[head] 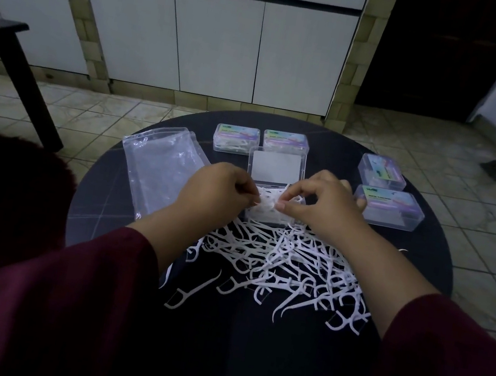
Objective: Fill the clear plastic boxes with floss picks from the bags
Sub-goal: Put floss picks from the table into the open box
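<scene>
White floss picks (276,268) heaped on dark round bench (245,351), just before open clear box (275,172). Left hand (213,192) and right hand (319,206) both pinching small bunch of picks (265,202) over box. Empty bags (161,167) left; four closed boxes (389,206) behind.

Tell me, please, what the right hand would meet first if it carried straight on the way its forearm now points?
The right hand points up and left, toward the table's far side. It would probably first meet the raised lid of the open clear box, just beyond its fingertips, though depth is hard to judge from one view.
</scene>
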